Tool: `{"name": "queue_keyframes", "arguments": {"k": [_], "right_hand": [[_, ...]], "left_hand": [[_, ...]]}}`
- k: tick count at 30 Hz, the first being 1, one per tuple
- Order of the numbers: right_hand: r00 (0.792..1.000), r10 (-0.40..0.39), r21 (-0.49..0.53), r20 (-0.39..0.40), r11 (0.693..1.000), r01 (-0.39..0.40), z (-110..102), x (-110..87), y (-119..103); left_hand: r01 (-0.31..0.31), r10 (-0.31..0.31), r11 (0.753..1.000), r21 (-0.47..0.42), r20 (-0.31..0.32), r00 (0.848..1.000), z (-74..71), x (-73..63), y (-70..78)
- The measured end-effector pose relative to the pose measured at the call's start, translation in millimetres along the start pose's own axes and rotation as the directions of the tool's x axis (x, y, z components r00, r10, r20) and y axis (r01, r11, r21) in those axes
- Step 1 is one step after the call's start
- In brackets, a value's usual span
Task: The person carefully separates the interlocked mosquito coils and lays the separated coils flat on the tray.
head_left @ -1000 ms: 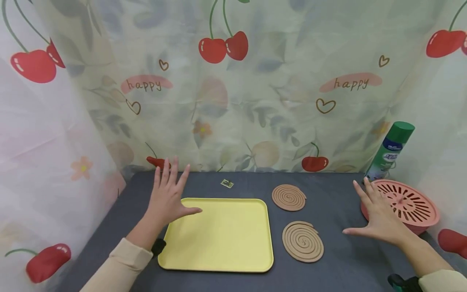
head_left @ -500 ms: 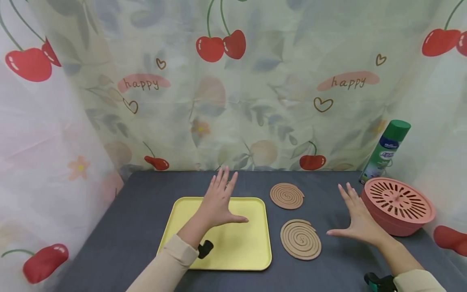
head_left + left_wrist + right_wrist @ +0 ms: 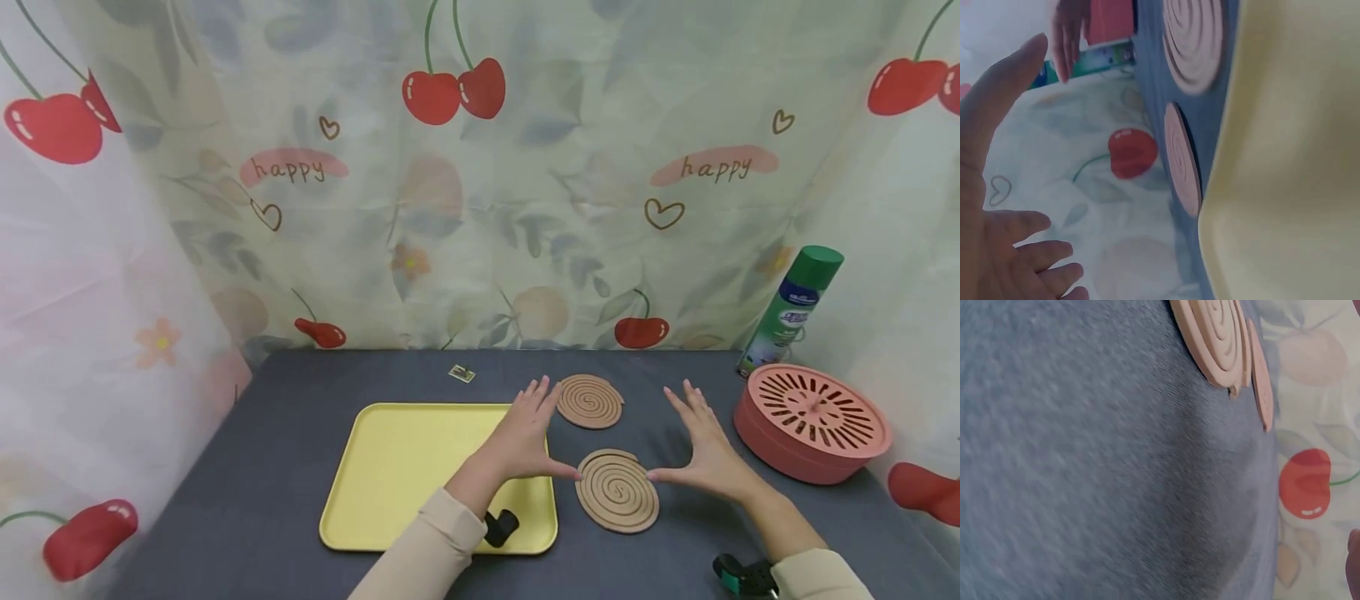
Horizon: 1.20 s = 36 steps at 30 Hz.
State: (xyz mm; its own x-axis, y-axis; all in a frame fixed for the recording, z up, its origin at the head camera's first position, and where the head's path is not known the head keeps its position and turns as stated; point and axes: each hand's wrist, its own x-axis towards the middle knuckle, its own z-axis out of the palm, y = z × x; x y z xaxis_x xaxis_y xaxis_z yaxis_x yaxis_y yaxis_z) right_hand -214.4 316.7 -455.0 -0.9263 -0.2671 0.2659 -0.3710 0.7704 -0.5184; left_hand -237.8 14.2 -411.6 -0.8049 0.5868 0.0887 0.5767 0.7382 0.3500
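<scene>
My left hand (image 3: 521,443) and right hand (image 3: 708,454) hold nothing, fingers spread, either side of the nearer brown coil (image 3: 618,492), flat on the tabletop (image 3: 255,475) beside the yellow tray (image 3: 405,467). I expect it light, stiff, brittle: best supported gently by opposite rims.

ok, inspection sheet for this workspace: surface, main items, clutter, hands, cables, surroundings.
surface: dark tabletop
items: yellow tray; near coil and far coil, tan spirals flat right of it
clutter: small card-like piece behind tray; pink slotted-lid container, green can at right
hands: left hand over tray's right edge, right hand between near coil and container; fingers spread, holding nothing
cables: nothing seen
surroundings: cherry-print curtain behind and both sides
</scene>
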Motion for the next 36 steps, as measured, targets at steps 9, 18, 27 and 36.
{"name": "queue_keyframes", "arguments": {"k": [9, 18, 27, 36], "right_hand": [[1.000, 0.005, 0.067, 0.030, 0.998, -0.007, 22, -6.2, 2], [0.998, 0.026, 0.145, 0.058, 0.989, -0.034, 32, -11.8, 0], [0.990, 0.026, 0.195, 0.142, 0.979, -0.054, 38, -13.5, 4], [0.987, -0.001, 0.240, 0.159, 0.970, -0.038, 47, -18.8, 6]], "left_hand": [[0.046, -0.036, 0.974, -0.220, 0.046, 0.998, 26.6, 6.8, 34.2], [0.127, -0.110, 0.916, -0.379, 0.068, 0.992, 54.0, 7.9, 47.4], [0.199, -0.180, 0.881, -0.428, 0.084, 0.980, 79.3, 7.1, 52.6], [0.265, -0.243, 0.862, -0.433, 0.107, 0.964, 90.9, 1.8, 62.8]]}}
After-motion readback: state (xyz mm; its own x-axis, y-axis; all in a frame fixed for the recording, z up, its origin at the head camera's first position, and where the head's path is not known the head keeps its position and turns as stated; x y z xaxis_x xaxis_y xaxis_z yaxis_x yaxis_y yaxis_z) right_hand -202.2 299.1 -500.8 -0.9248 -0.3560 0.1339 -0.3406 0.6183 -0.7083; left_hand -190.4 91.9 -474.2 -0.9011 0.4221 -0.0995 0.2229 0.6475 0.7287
